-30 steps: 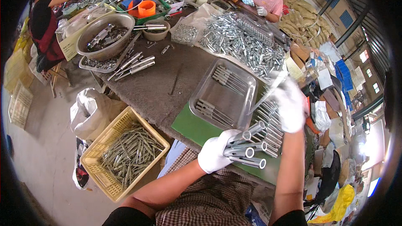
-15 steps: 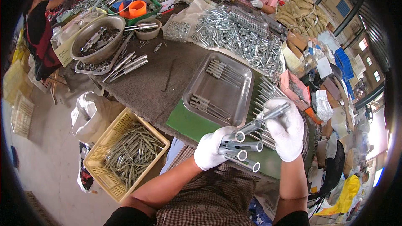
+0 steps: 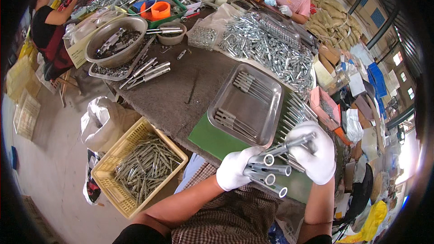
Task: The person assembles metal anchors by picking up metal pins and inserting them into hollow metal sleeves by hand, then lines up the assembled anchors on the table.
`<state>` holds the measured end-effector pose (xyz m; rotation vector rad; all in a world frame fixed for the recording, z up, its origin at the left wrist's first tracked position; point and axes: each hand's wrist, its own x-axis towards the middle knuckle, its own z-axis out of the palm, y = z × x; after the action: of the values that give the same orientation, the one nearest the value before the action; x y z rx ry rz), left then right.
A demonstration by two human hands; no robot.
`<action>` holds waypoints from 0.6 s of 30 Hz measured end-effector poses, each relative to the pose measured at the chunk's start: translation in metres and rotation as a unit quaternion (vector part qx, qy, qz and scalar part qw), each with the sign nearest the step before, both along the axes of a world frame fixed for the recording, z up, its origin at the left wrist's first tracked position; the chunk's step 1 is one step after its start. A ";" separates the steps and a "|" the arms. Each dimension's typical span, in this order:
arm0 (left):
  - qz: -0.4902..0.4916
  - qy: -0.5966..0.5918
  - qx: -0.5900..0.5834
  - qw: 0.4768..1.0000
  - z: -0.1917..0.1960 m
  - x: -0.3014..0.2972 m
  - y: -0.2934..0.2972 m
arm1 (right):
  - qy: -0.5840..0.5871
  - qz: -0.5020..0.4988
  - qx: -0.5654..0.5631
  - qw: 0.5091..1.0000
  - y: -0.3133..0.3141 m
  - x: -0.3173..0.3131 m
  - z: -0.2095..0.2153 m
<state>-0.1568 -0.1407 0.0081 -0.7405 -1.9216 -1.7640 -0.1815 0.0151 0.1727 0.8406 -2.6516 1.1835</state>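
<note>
Several shiny metal tubes (image 3: pixel 270 170) are bunched in my white-gloved left hand (image 3: pixel 235 170), their open round ends pointing right. My right hand (image 3: pixel 317 157), also gloved in white, is closed around one more metal tube (image 3: pixel 293 143). That tube lies just above the bunch, angled up to the right; whether it touches them I cannot tell. Beyond my hands is a shallow steel tray (image 3: pixel 247 104) on a green board (image 3: pixel 203 138). Two groups of slotted metal rods lie in it, a far one (image 3: pixel 253 86) and a near one (image 3: pixel 236 124).
Thin metal rods (image 3: pixel 296 113) line the tray's right side. Farther back spreads a big pile of metal tubes (image 3: pixel 271 45). A basin (image 3: pixel 92 52) stands left, and a yellow crate of metal pieces (image 3: pixel 106 165) sits below the table edge. Two people work across and to the left.
My view has shifted, so the table appears farther right and lower. Both hands sit lower in the picture, still holding the tubes in much the same way.
</note>
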 end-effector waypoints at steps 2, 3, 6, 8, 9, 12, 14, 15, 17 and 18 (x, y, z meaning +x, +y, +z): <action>-0.017 -0.005 -0.002 1.000 -0.001 0.000 -0.002 | -0.026 0.053 0.005 0.998 0.005 -0.008 0.002; -0.026 -0.001 -0.020 0.999 -0.002 0.000 -0.004 | -0.071 0.094 -0.032 0.993 0.007 -0.012 -0.002; -0.037 0.012 -0.021 0.999 -0.005 0.000 -0.003 | -0.138 0.178 -0.033 0.974 0.012 -0.027 -0.007; -0.045 0.012 0.001 0.999 -0.012 -0.001 0.000 | -0.221 0.208 -0.242 0.922 -0.004 -0.041 -0.017; -0.044 0.012 -0.007 0.999 -0.009 -0.002 -0.001 | -0.240 0.205 -0.232 0.920 -0.003 -0.056 -0.018; -0.046 0.002 -0.013 0.999 -0.006 -0.002 -0.002 | -0.066 -0.026 0.021 0.997 -0.014 -0.109 -0.064; -0.043 -0.004 0.000 0.999 -0.003 -0.002 -0.001 | 0.001 -0.071 0.128 0.989 -0.028 -0.135 -0.085; -0.035 -0.013 0.014 0.999 -0.003 -0.002 -0.001 | 0.009 -0.097 0.185 0.978 -0.035 -0.146 -0.098; -0.031 -0.017 0.019 0.999 -0.001 -0.002 -0.001 | 0.052 -0.122 0.254 0.958 -0.045 -0.157 -0.115; -0.030 -0.021 0.026 0.999 -0.002 -0.001 -0.002 | 0.050 -0.133 0.290 0.946 -0.051 -0.159 -0.118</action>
<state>-0.1582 -0.1425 0.0061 -0.7560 -1.8916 -1.8709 -0.3402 -0.0358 0.0546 0.5487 -2.9346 0.2827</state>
